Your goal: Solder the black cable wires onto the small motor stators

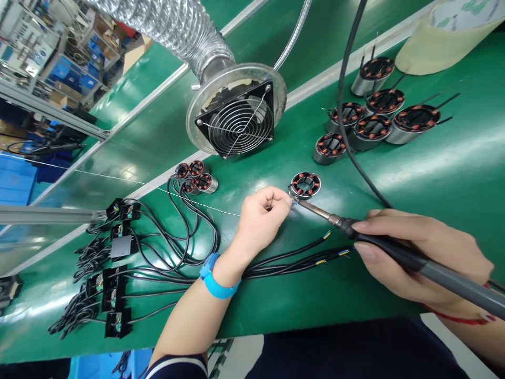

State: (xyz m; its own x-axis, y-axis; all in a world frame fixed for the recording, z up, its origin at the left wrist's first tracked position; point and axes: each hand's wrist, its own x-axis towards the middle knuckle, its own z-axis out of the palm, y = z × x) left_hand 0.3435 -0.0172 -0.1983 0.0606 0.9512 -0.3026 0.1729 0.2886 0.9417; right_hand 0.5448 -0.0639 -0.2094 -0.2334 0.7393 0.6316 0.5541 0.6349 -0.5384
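We have open worktop [300, 300] between the cables [276, 269] and its near edge, room enough to reach through. The soldering iron [389, 248] slants across the right, the fan [240, 129] overhangs the back, a hanging cord [341, 89] crosses before the clustered coils [372, 126], and black boxes [108, 295] crowd the left.

Upper centre: I note a black axial fan [241, 126] with concentric wire guard, mounted on a round metal hood [279, 87]. Corrugated foil duct [173, 26] runs from the hood toward upper left. Braided metallic hose [294, 34] descends to the hood's rim. Upper right: I log a wide pale-yellow tape roll [430, 45], white core printed green, cut off by the view's edge. Left: aluminium-profile bar [51, 111]. Past it I make out metal racking [106, 45], blue bins [61, 68] and a cardboard box [136, 54]; contents unclear. Lower left: blue tub [92, 367] below bench level.
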